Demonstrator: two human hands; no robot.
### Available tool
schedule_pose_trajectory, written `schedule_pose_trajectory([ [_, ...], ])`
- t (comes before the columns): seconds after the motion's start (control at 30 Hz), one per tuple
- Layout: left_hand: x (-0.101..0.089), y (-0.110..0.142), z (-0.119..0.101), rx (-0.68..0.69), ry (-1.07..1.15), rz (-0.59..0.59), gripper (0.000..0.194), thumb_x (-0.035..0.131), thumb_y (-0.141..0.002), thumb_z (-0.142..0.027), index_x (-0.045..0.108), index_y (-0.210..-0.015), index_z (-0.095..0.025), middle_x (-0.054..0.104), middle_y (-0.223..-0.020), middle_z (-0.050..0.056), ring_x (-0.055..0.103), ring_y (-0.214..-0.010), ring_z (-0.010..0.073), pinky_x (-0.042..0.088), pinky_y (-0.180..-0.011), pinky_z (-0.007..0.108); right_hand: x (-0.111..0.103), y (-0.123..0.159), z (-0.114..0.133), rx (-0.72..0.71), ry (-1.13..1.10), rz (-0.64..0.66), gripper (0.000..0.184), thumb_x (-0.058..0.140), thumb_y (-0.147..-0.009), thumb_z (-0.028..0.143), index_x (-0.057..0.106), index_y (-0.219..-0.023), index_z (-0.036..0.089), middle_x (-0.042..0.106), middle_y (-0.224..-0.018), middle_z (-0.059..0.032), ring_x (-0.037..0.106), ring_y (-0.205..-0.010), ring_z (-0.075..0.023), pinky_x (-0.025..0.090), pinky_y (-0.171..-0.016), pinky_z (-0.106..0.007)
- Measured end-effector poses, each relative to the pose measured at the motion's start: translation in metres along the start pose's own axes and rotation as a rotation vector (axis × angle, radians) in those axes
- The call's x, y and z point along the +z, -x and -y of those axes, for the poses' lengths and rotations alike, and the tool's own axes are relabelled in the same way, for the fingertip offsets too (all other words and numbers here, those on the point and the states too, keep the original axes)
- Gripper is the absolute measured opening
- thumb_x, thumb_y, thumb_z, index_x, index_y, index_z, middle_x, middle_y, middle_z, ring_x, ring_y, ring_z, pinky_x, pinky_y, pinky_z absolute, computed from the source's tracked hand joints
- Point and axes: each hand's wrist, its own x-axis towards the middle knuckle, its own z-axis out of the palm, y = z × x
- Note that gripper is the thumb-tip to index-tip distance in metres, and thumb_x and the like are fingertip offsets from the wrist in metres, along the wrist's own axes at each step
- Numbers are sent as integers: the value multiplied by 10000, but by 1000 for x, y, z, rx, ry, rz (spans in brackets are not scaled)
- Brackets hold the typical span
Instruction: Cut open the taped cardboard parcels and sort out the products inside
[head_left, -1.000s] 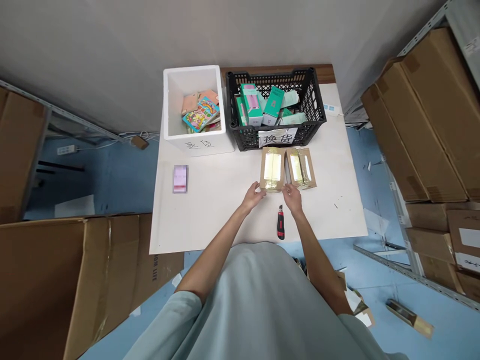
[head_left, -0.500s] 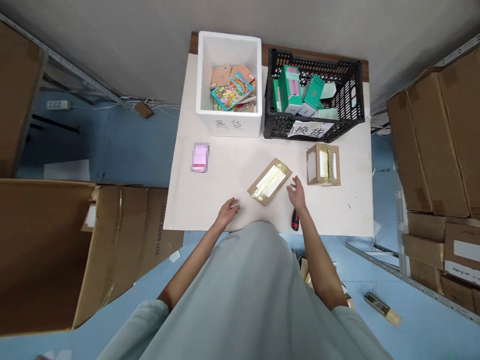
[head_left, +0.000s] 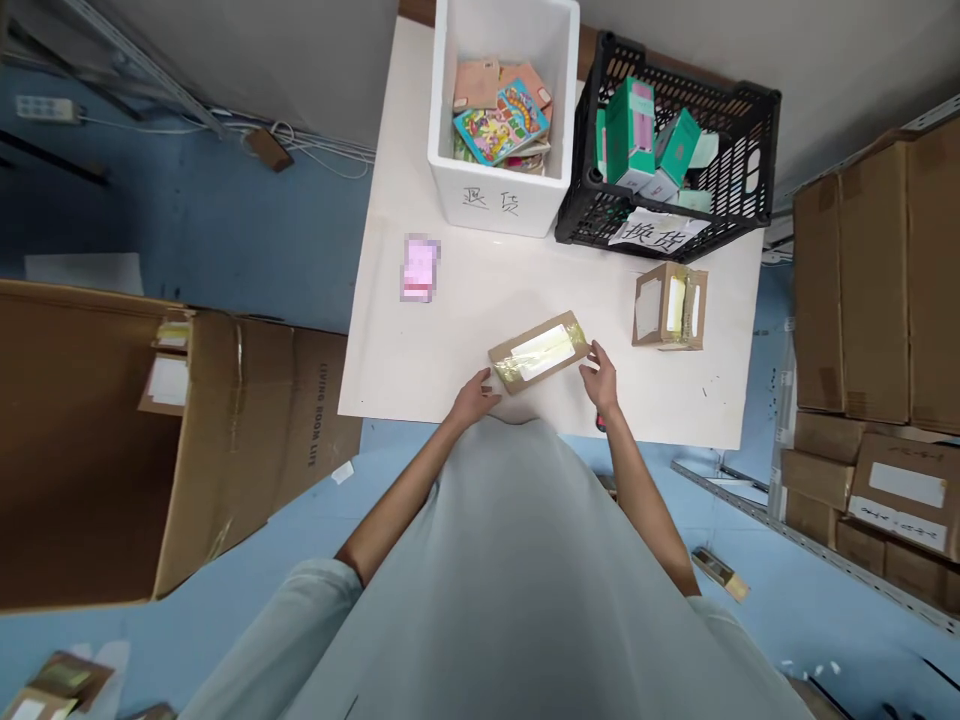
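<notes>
Taped cardboard parcel box, lying between left hand and right hand, fingers parted at its ends, contact unclear; presumably light, stiff, slick where taped, best held endwise.

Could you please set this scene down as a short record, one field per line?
Left hand: fingers spread, at left end of taped carton
Right hand: at that carton's right end
Second carton: right of both hands, on white table
White foam box: holds books
Black plastic crate: holds green boxes, paper sign on front
</notes>
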Motion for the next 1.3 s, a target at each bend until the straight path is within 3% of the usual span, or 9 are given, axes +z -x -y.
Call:
schedule_pose_trajectory([
  [0.17,-23,7,30,37,3,-71,957,825,-694,-211,580,-1618,-233,703,-1557,129,765,-1201,319,630,-1059,460,28,72,-9,108,-83,109,809,698,-895,445,576,-1649,179,691,-1558,-207,677,-1414,-335,598,-1167,-541],
  [0.3,-43,16,32,65,43,-57,846,830,-715,-276,663,-1543,-226,773,-1435,116,760,-1205,312,625,-1085,468,37,96,-8,186,-119,139,812,755,-881,521,617,-1609,189,729,-1512,-192,680,-1428,-345,593,-1177,-569],
  [0.47,-59,21,13,134,34,-85,710,934,-718,-457,788,-1372,-222,703,-1556,139,659,-1433,361,572,-1188,480,22,90,4,137,-155,102,856,788,-873,599,639,-1577,134,739,-1494,-221,678,-1446,-370,576,-1207,-569],
  [0.57,-58,14,-1,108,62,-79,596,852,-857,-554,811,-1316,-177,784,-1423,155,717,-1339,359,561,-1194,503,14,76,12,82,-182,93,809,763,-920,619,644,-1569,151,736,-1512,-205,666,-1466,-362,554,-1235,-574],
  [0.7,-49,-1,-8,61,52,-150,482,708,-966,-436,790,-1326,-126,772,-1448,179,731,-1318,347,557,-1190,499,17,56,12,75,-186,162,762,767,-930,602,652,-1558,184,722,-1549,-179,662,-1474,-347,545,-1246,-565],
  [0.9,-41,0,13,-12,82,-218,526,694,-997,-437,719,-1440,-154,714,-1538,193,704,-1380,314,573,-1178,451,29,52,-16,243,-117,91,663,668,-959,507,661,-1509,138,724,-1527,-219,725,-1373,-317,561,-1214,-558],
  [1.07,-33,16,38,-127,133,-217,474,567,-1046,-429,721,-1402,-156,751,-1471,183,774,-1245,279,628,-1106,463,32,73,-36,298,-135,201,508,683,-921,487,760,-1335,203,794,-1425,-161,733,-1344,-303,592,-1166,-565],
  [1.2,-27,26,47,-63,103,-233,492,626,-947,-279,716,-1416,-163,758,-1478,169,739,-1357,280,584,-1194,474,34,87,-37,257,-141,243,461,698,-888,440,800,-1286,232,785,-1460,-117,756,-1289,-302,568,-1194,-573],
  [1.3,-27,31,42,-9,110,-261,573,659,-881,-196,692,-1449,-130,775,-1440,189,721,-1403,285,546,-1246,469,29,86,-29,230,-136,214,460,689,-902,463,819,-1278,232,793,-1445,-112,750,-1307,-314,552,-1215,-575],
])
